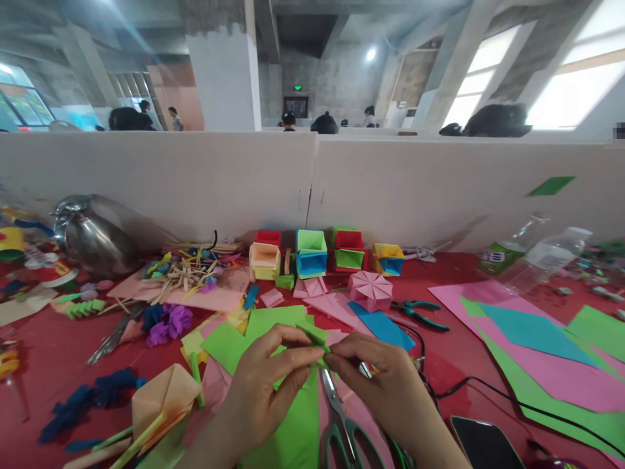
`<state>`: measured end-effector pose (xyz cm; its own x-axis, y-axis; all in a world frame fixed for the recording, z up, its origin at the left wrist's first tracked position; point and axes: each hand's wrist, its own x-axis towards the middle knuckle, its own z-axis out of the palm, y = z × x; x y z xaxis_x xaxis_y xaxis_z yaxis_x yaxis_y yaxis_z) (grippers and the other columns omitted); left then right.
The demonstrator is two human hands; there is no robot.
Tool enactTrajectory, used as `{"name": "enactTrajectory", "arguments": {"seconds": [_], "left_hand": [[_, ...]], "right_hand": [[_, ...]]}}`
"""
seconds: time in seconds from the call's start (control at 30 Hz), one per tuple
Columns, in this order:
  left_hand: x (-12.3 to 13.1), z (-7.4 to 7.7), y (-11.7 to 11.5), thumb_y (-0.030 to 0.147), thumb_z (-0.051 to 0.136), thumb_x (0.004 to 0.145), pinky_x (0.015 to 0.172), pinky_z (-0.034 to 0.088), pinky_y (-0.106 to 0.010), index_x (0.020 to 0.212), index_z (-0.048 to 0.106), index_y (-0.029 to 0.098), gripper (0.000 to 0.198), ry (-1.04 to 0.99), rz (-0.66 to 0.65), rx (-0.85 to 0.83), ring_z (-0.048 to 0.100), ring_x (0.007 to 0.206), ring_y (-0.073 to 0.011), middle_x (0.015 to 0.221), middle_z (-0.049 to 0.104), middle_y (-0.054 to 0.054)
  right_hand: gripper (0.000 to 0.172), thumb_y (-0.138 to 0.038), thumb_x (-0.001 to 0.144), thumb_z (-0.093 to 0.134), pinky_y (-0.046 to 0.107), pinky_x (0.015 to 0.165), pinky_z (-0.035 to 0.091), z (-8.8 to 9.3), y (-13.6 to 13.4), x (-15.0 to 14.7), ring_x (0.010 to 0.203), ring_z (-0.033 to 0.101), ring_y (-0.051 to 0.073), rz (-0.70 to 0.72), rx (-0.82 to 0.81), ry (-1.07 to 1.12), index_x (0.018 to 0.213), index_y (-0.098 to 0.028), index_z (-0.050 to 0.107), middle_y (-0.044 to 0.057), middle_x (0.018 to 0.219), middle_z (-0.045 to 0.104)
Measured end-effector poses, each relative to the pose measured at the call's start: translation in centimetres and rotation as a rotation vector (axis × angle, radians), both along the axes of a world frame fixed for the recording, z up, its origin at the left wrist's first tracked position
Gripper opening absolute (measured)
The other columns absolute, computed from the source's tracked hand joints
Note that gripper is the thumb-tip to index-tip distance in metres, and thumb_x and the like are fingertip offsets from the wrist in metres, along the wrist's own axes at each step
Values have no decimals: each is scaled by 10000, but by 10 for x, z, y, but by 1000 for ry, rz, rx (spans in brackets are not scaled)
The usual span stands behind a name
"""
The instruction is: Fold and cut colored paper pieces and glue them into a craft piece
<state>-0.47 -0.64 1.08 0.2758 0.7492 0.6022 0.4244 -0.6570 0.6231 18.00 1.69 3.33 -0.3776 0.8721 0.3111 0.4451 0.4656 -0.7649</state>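
Note:
Between my two hands is a small folded piece of green paper (315, 333), raised over the middle of the table. My left hand (273, 368) pinches its left side between thumb and fingers. At its right edge, the fingertips of my right hand (374, 368) are closed on the same paper. Below them lies a pair of scissors (336, 404) with grey-green handles, partly under my right hand. Sheets of green paper (297, 430) spread beneath my hands, and pink paper shows around them.
Folded paper boxes (311, 253) and a pink paper shape (371, 290) stand at the back. Pliers (422, 312), a black cable (481, 381) and a phone (486, 443) lie right. A metal jug (95, 234) leans at left near wooden sticks (183, 280). A white partition (219, 185) closes the far side.

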Motion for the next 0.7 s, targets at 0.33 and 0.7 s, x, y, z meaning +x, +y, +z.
{"name": "enactTrajectory", "arguments": {"seconds": [0.33,0.7], "left_hand": [[-1,2,2,152,556,840,766,444,-214,856,609,207,77,-70,52,-142,592,878,-129,904,616,-15],[-3,-4,4,208,618,788,782,444,-229,813,645,232,44,-357,191,-284,581,902,-152,896,637,-5]], "right_hand": [[80,-191,814,606,230,615,463,-1,-2,-3,673,615,141,6,82,25,827,-200,684,12,758,672],[165,-216,791,631,278,682,495,-8,2,-7,752,638,188,-42,76,28,937,-177,696,63,849,700]]}}
